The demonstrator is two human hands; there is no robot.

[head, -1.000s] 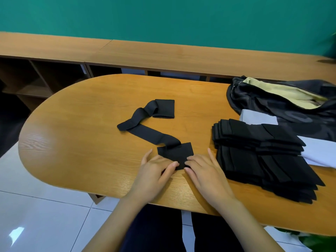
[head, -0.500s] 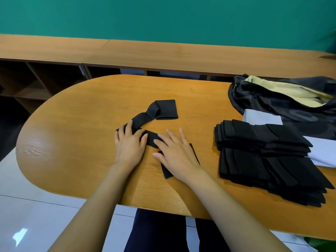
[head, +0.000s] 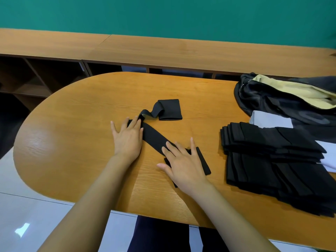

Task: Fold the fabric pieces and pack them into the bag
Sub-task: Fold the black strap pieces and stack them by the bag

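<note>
Hands: two, left (head: 128,140) and right (head: 183,166)
Black strip (head: 154,137): one
Folded black stacks: two (head: 269,140) (head: 283,182), layers too tight to count
Bag (head: 272,100): one
Surface (head: 72,142): one

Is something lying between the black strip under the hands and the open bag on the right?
Partly. The stack of folded black pieces and a white sheet lie between the near end of the black strip and the bag. From its far folded end, nothing visible blocks the way to the bag's mouth.
</note>
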